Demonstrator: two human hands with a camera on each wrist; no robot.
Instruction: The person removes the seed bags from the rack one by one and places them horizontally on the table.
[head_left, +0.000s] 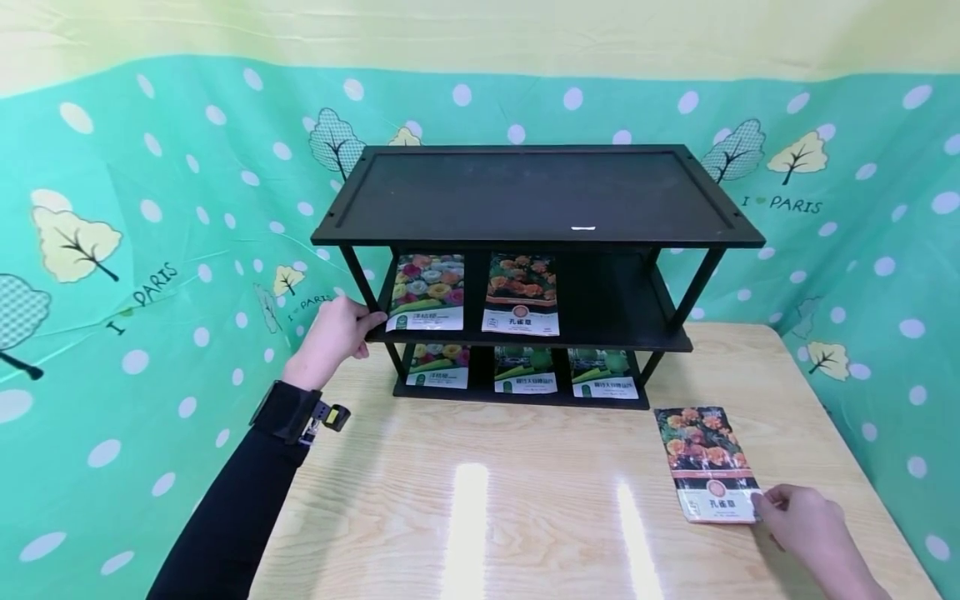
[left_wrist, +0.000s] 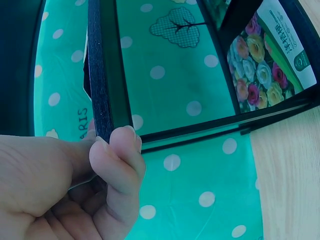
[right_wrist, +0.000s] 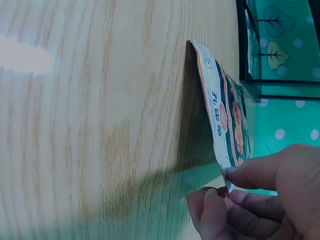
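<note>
At the left end of a black two-tier shelf rack point(head_left: 525, 196), my left hand point(head_left: 336, 333) grips the corner of the middle shelf board point(head_left: 600, 333), thumb above and fingers below. In the left wrist view the fingers point(left_wrist: 122, 160) pinch the dark frame edge. My right hand point(head_left: 810, 529) pinches the lower right corner of a seed packet point(head_left: 708, 462) with orange flowers. The right wrist view shows that packet point(right_wrist: 222, 110) tilted, its near edge raised off the wooden table. Thumb and fingers of the right hand point(right_wrist: 265, 195) meet at its corner.
On the middle shelf lie a mixed-flower seed packet point(head_left: 427, 292) and an orange-flower packet point(head_left: 521, 296). The bottom level holds another flower packet point(head_left: 438, 367) and two green vegetable packets point(head_left: 525, 371). A polka-dot curtain point(head_left: 135, 292) surrounds the wooden table point(head_left: 375, 500).
</note>
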